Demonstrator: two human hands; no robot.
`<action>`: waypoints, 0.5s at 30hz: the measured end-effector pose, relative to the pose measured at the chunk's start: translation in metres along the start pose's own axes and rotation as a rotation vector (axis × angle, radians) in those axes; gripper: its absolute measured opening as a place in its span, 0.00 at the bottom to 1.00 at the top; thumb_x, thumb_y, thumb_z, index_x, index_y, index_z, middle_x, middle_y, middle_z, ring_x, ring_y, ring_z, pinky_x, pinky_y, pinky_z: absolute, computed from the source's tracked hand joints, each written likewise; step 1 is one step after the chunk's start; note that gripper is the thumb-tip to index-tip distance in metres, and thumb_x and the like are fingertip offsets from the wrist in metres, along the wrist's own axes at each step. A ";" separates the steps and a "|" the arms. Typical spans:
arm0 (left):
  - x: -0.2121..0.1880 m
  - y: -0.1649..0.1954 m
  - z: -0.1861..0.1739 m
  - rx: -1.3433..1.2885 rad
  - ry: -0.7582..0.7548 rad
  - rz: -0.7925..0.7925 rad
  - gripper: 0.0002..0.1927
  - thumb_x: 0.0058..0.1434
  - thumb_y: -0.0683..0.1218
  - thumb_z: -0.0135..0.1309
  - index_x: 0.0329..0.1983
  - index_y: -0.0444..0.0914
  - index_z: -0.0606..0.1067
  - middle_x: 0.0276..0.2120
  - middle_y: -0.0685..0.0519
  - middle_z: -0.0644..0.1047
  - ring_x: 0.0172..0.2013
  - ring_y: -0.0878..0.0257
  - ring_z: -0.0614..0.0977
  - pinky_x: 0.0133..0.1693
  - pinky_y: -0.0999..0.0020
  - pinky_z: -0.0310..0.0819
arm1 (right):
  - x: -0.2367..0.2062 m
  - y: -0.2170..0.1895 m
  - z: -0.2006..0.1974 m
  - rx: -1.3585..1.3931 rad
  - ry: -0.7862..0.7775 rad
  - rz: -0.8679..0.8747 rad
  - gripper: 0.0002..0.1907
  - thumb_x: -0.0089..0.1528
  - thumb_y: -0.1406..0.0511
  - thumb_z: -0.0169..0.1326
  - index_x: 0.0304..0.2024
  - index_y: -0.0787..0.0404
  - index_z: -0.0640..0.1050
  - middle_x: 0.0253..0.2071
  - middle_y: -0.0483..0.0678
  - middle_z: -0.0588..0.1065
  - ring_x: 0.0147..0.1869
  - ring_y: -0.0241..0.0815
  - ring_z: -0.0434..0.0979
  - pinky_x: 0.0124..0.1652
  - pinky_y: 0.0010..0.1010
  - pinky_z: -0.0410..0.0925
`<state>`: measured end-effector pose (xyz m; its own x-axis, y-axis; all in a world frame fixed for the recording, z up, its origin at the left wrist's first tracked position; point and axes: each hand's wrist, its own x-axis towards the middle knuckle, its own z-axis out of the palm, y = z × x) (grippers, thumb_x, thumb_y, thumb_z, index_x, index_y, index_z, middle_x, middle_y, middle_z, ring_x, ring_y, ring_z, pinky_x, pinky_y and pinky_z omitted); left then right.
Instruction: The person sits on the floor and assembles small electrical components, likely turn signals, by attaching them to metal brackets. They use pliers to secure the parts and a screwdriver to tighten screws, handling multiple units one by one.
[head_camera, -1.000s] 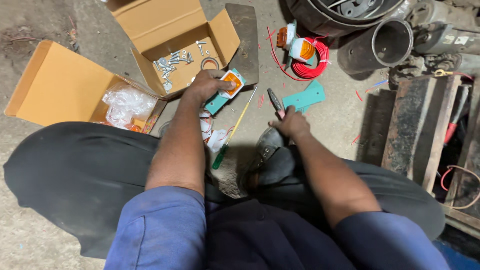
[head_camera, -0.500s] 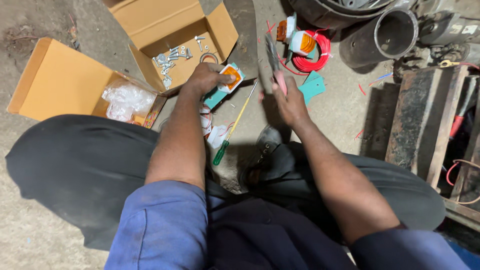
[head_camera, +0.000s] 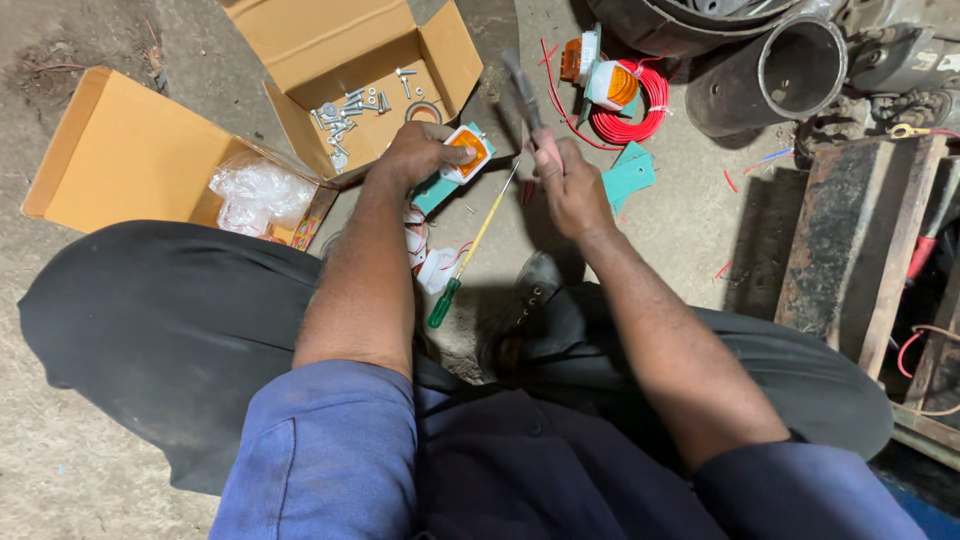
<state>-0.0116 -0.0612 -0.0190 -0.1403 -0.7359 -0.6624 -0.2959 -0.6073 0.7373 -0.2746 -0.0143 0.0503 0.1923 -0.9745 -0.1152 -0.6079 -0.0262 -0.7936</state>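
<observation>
The person sits on the floor (head_camera: 700, 210), legs folded. A screwdriver (head_camera: 470, 250) lies between the forearms, untouched. The left hand (head_camera: 415, 155) is clamped on an orange lamp (head_camera: 466, 153) resting on its teal card. The right hand (head_camera: 570, 185), just beside, is closed round pliers (head_camera: 525, 95), tips raised clear of the lamp. Beyond, an open box (head_camera: 440, 50) holds loose bolts (head_camera: 345, 112), none yet fitted. Red wire (head_camera: 630, 115) lies coiled by a second lamp (head_camera: 605, 80).
</observation>
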 end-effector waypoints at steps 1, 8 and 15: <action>0.000 0.000 0.000 -0.011 -0.003 -0.002 0.20 0.50 0.48 0.71 0.45 0.36 0.84 0.36 0.49 0.85 0.35 0.65 0.84 0.43 0.69 0.78 | -0.002 0.001 0.003 0.047 0.013 0.013 0.22 0.72 0.50 0.43 0.53 0.60 0.71 0.36 0.57 0.80 0.40 0.57 0.82 0.41 0.44 0.72; -0.004 -0.003 0.004 -0.058 0.002 0.040 0.20 0.50 0.48 0.70 0.45 0.35 0.84 0.36 0.49 0.85 0.35 0.64 0.84 0.43 0.69 0.77 | -0.004 0.013 0.028 -0.009 -0.176 0.143 0.21 0.75 0.51 0.45 0.53 0.61 0.74 0.34 0.55 0.77 0.38 0.47 0.78 0.39 0.38 0.71; -0.003 -0.002 0.004 -0.049 0.015 -0.030 0.21 0.51 0.48 0.70 0.47 0.36 0.83 0.38 0.48 0.85 0.37 0.63 0.85 0.44 0.68 0.77 | -0.003 0.017 0.027 0.246 0.030 0.165 0.26 0.69 0.48 0.42 0.56 0.61 0.72 0.35 0.59 0.79 0.36 0.58 0.81 0.38 0.44 0.73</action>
<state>-0.0140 -0.0566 -0.0186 -0.1180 -0.7213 -0.6825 -0.2533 -0.6427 0.7230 -0.2644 -0.0061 0.0205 0.0812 -0.9673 -0.2401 -0.4236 0.1846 -0.8869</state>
